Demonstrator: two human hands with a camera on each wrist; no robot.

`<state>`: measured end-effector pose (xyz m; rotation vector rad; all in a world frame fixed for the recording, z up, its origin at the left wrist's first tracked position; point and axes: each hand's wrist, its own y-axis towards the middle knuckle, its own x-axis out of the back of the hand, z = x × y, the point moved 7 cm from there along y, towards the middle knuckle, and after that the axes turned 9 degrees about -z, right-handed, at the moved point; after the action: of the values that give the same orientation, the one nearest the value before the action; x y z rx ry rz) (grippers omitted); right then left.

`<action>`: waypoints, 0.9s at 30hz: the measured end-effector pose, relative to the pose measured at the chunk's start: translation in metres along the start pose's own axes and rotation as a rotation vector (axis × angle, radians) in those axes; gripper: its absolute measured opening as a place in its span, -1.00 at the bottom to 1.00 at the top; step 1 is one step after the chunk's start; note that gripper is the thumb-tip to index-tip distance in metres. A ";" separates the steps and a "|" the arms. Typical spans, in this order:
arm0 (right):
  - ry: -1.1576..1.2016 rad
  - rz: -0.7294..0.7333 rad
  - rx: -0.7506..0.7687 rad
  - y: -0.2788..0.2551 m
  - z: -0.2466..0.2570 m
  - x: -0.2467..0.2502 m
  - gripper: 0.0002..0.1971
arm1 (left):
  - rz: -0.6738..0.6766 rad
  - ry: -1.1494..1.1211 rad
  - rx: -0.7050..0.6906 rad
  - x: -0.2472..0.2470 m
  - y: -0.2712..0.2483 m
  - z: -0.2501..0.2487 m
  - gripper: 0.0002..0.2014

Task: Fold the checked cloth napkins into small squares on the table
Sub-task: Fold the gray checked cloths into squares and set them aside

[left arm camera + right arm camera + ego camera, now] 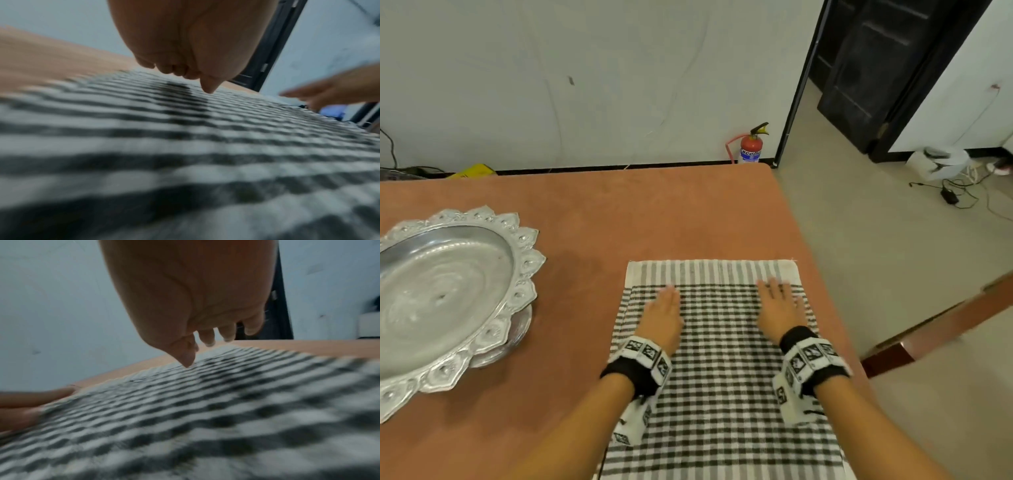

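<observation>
A black-and-white checked napkin lies flat near the table's right edge, its far end showing a striped border. My left hand lies palm down with straight fingers on the napkin's far left part. On the far right part my right hand lies the same way, fingers spread. In the left wrist view the left hand hovers just over the blurred checked cloth. The right wrist view shows the right hand with its thumb tip touching the cloth. Neither hand grips anything.
A large ornate silver tray on a foot stands at the table's left. The brown table ends just right of the napkin. Beyond it are a fire extinguisher, a dark door and cables on the floor.
</observation>
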<state>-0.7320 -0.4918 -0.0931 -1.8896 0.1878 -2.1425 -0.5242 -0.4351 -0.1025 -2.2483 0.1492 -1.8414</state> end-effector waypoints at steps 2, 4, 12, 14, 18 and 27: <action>0.021 0.018 0.132 0.011 0.041 -0.007 -0.32 | 0.052 -0.025 -0.074 -0.011 0.015 -0.035 -0.43; 0.036 0.101 0.163 0.022 0.054 -0.021 -0.34 | 0.097 -0.024 -0.080 -0.019 0.030 -0.045 -0.42; 0.025 0.018 -0.112 0.062 -0.032 0.001 -0.39 | 0.021 0.019 0.215 0.016 0.064 0.043 -0.41; 0.013 -0.075 -0.043 0.069 -0.002 0.008 -0.34 | 0.030 0.016 0.074 0.009 0.071 0.001 -0.41; 0.034 0.060 0.154 0.069 0.049 -0.016 -0.38 | 0.096 -0.018 -0.015 -0.010 0.080 -0.039 -0.41; -0.033 0.012 -0.139 0.060 -0.041 0.006 -0.40 | 0.026 0.068 0.197 0.019 0.068 0.056 -0.39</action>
<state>-0.7658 -0.5541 -0.1100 -1.9923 0.3483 -2.1387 -0.4612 -0.4987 -0.1111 -2.0440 0.0072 -1.8332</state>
